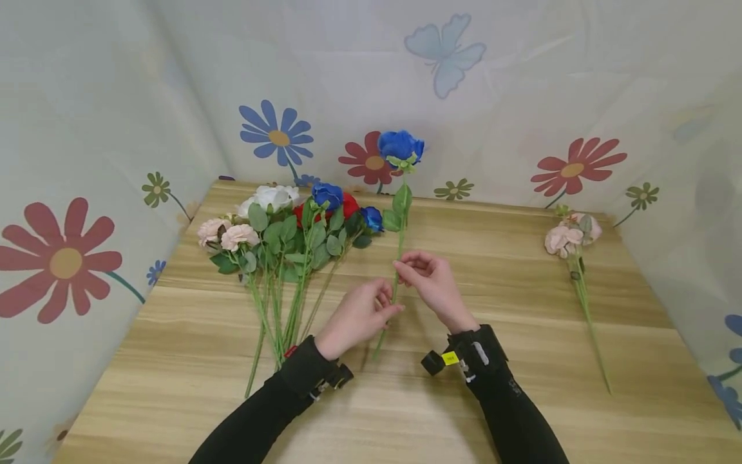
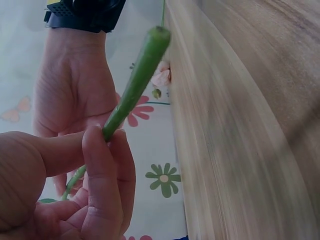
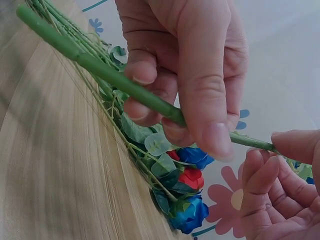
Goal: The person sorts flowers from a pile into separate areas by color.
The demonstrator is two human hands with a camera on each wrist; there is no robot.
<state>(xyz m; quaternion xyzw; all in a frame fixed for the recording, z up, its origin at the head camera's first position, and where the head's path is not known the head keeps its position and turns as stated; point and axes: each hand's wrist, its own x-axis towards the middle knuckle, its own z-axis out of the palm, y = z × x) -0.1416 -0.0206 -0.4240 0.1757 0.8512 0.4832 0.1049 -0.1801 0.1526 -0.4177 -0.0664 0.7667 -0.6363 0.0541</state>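
Observation:
A single artificial blue rose on a long green stem stands nearly upright above the table, bloom at the top. My left hand pinches the lower part of its stem between thumb and fingers. Higher up, my right hand pinches the same stem just below the leaves. In the right wrist view, the stem's cut end sticks out past the left hand, while the right hand grips farther along.
Left of my hands lies a bunch of artificial flowers: white roses, pink blooms, red and blue roses. A pink flower stem lies alone at the right. A flower-printed curtain hangs around the wooden table.

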